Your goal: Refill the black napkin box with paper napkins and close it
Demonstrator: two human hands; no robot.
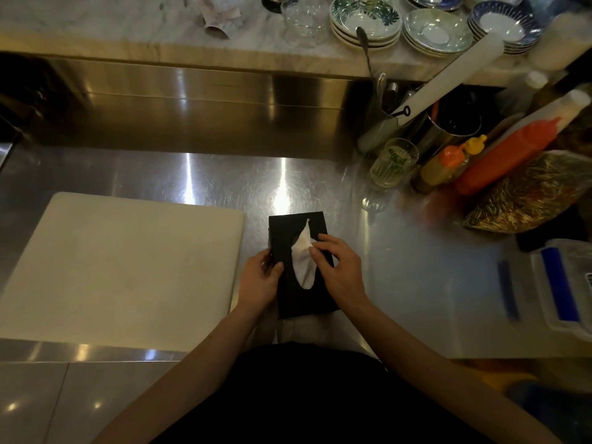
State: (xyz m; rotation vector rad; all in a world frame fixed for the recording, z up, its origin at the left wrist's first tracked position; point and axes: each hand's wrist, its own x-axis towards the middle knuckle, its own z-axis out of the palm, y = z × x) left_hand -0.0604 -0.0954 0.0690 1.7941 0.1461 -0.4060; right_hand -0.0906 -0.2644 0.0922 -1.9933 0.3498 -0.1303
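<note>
Now the left hand (261,278) holds the flat black napkin box (301,293) on the shiny metal table (416,267); right hand (339,267) fingers (315,254) maybe pinch the white paper napkin (303,261).

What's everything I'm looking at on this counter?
napkin box: one, black, counter centre
napkin: one, white, poking from box top
cutting board: one, cream, left of box
glass: one, clear, right rear
squeeze bottles: several, orange and yellow, right
plates: several stacks, patterned, marble shelf
plastic container: one, clear with blue, right edge
left hand: holding box side
right hand: pinching napkin
</note>
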